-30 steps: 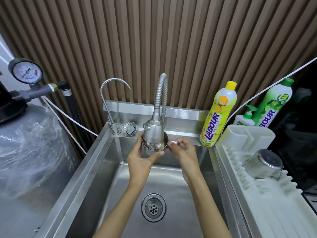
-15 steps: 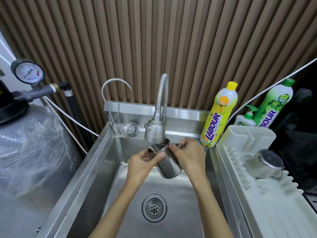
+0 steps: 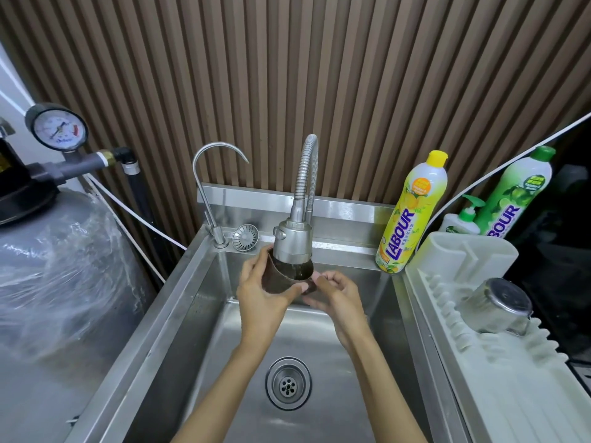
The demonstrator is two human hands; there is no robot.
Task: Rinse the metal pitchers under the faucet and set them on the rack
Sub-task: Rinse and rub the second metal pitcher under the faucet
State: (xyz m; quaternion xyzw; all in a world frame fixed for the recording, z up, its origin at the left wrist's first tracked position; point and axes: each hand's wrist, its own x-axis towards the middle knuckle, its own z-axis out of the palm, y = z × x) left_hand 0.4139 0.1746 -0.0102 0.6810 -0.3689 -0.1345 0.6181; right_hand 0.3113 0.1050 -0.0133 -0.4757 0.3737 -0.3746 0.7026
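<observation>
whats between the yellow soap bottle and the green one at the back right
In the head view, a small white pump bottle stands between the yellow bottle and the green bottle, behind the drying rack.

Two metal pitchers, one under the faucet (image 3: 289,276) at frame centre, one on the rack (image 3: 497,306) at right, two taps (image 3: 295,241), two hands (image 3: 260,290), two LABOUR bottles (image 3: 412,212), one pump bottle (image 3: 463,219), one pressure gauge (image 3: 57,127), one sink drain (image 3: 287,383), one loose strainer (image 3: 245,237)

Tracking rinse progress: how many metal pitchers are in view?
2. One pitcher is held by both hands under the faucet head; another lies on the white rack at right. Others may sit out of view.
</observation>
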